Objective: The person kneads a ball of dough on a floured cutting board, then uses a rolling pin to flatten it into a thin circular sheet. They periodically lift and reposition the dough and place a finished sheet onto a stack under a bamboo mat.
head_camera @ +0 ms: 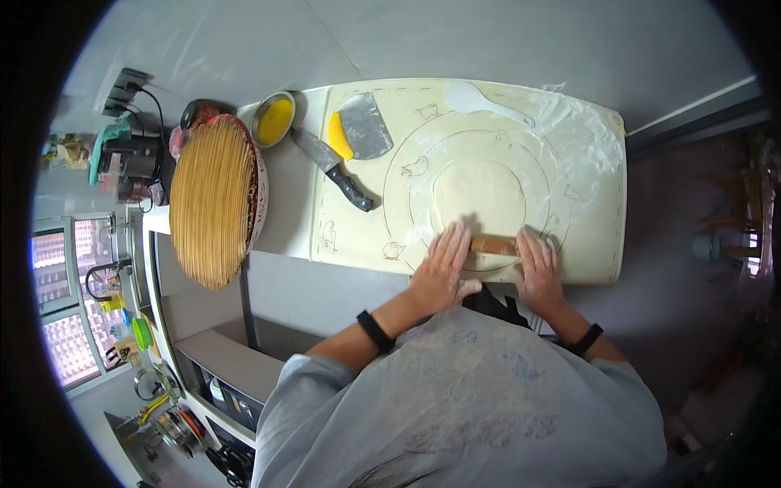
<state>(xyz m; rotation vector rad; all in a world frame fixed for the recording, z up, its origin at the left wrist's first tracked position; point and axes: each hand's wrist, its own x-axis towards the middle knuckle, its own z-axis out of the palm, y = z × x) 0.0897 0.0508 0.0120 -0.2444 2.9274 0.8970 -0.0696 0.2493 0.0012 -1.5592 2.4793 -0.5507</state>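
A wooden rolling pin [493, 246] lies across the near edge of a flat round of dough [479, 195]. My left hand [444, 268] rests on the pin's left end and my right hand [538, 265] on its right end, fingers stretched forward and palms down. Both hands are dusted with flour. Under the dough is a cream pastry mat [354, 244] printed with circles and small figures. Loose flour [589, 140] covers the mat's far right part. A white rice paddle [488, 107] lies along the far edge.
On the mat's left are a dough scraper [369, 131] with a yellow handle and a black-handled knife [332, 171]. A metal bowl of yellow liquid [274, 121] stands beyond. Further left, a mat of thin sticks [210, 201] covers a large basin [261, 195]. A wall borders the far side.
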